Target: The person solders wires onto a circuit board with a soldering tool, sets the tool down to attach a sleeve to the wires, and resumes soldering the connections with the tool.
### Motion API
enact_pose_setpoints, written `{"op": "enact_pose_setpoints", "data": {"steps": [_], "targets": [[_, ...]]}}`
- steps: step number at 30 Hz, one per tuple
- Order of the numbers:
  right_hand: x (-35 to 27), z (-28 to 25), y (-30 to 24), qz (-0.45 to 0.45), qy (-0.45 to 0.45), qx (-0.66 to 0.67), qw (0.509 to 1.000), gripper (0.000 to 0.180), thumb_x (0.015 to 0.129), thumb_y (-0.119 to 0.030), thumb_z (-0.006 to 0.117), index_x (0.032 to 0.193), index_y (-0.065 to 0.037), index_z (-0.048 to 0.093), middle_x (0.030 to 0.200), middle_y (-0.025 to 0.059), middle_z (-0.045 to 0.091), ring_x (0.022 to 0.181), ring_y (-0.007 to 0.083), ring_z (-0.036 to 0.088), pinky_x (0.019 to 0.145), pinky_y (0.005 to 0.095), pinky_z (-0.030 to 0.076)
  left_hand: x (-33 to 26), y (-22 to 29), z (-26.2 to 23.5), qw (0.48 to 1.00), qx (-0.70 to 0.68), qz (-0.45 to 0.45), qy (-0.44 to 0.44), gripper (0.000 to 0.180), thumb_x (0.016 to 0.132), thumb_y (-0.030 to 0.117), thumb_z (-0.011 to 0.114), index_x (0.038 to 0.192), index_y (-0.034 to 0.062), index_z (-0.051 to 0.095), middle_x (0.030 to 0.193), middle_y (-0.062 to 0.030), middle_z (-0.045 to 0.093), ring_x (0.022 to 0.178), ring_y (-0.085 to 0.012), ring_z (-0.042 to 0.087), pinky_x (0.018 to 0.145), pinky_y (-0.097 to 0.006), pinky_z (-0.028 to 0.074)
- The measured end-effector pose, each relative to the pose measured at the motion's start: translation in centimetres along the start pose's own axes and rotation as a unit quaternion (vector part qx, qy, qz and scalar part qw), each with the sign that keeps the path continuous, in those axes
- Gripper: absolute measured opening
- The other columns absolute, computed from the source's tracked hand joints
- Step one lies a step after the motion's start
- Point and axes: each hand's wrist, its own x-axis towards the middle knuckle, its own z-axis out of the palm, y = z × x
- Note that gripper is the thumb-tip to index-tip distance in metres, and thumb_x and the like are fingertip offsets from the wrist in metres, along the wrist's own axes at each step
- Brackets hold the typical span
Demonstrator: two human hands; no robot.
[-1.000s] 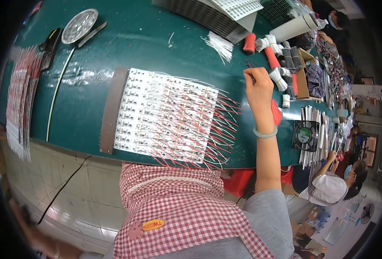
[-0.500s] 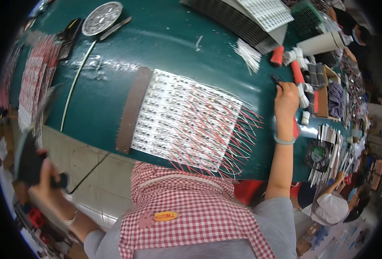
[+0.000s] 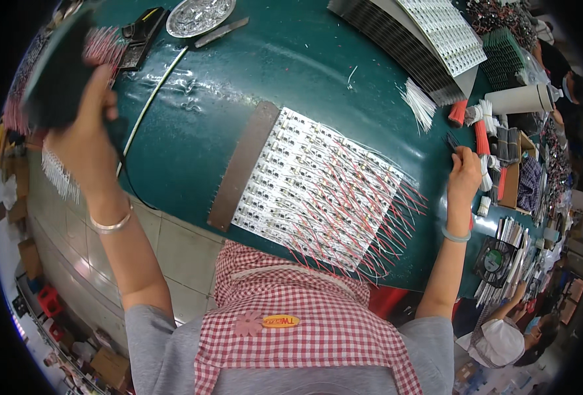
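My left hand [image 3: 90, 141] is raised at the far left, closed around a black corded tool [image 3: 61, 76], which motion blurs too much to tell its exact kind. Over the right of the table, my right hand [image 3: 464, 172] is closed on a small dark pointed tool [image 3: 452, 140]; most of it is hidden in the fingers. Between the hands lies a white circuit board panel [image 3: 304, 178] with rows of small parts. Red and white wires [image 3: 383, 224] cover its right half and stick out past the edge. A brown strip [image 3: 245, 168] runs along its left edge.
On the green table [image 3: 238, 72] are a foil-covered dish [image 3: 199, 16], a stack of panels [image 3: 403, 46] and white wires [image 3: 418, 105]. Wire bundles, a pale bottle [image 3: 518, 99] and a fan [image 3: 495, 260] stand at right. Another person [image 3: 499, 339] sits at lower right.
My left hand has swung up with the black tool, from below the table's left edge to the upper left. The view has shifted, so the table's things appear farther right. My right hand keeps its grip.
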Motion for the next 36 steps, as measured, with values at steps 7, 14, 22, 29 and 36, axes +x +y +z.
{"op": "enact_pose_setpoints", "data": {"steps": [7,14,22,29,36], "targets": [[0.5,-1.1,-0.6,-0.031,0.025,0.0,0.999,0.01,0.088,0.0,0.062,0.098,-0.001,0.065,0.091,0.0154,0.061,0.085,0.0358,0.06,0.075,0.0435,0.048,-3.8,1.0,2.9,0.961,-0.206,-0.184,-0.021,0.026,0.078,-0.003,0.073,0.103,-0.0088,0.066,0.09,-0.0121,0.07,0.056,-0.01,0.057,0.045,-0.022,0.039],[1.2,-4.6,-2.6,-0.022,-0.026,0.007,0.999,0.016,0.088,0.004,0.058,0.101,-0.001,0.065,0.093,0.016,0.06,0.089,0.0356,0.06,0.074,0.0426,0.048,-7.2,3.0,1.0,0.952,-0.224,-0.207,-0.007,0.037,0.078,-0.007,0.07,0.114,-0.0091,0.062,0.097,-0.0163,0.069,0.055,-0.0097,0.056,0.043,-0.021,0.038],[4.4,-5.4,-7.3,-0.228,-0.185,-0.226,0.929,0.009,0.073,0.002,0.064,0.08,-0.004,0.063,0.083,0.0113,0.059,0.084,0.0288,0.062,0.072,0.0352,0.054,-9.5,4.1,-0.1,0.941,-0.225,-0.248,-0.039,0.044,0.078,-0.01,0.067,0.121,-0.0094,0.058,0.102,-0.0197,0.068,0.056,-0.0102,0.055,0.043,-0.021,0.039],[5.0,-3.4,-7.5,-0.229,-0.246,-0.247,0.909,0.007,0.077,0.002,0.057,0.082,-0.003,0.06,0.087,0.0119,0.057,0.088,0.0281,0.061,0.072,0.0375,0.053,-10.8,3.8,-0.7,0.93,-0.24,-0.277,-0.026,0.049,0.077,-0.01,0.068,0.125,-0.0073,0.057,0.104,-0.0209,0.068,0.058,-0.0101,0.055,0.045,-0.021,0.04],[5.6,-5.4,-10.1,-0.171,-0.176,-0.15,0.958,0.018,0.071,0.005,0.062,0.087,-0.002,0.063,0.088,0.0121,0.058,0.089,0.03,0.061,0.073,0.0381,0.052,-11.4,3.3,-0.7,0.872,-0.319,-0.362,-0.085,0.055,0.077,-0.01,0.066,0.131,-0.0054,0.052,0.109,-0.02,0.066,0.06,-0.011,0.056,0.046,-0.022,0.042]]}}
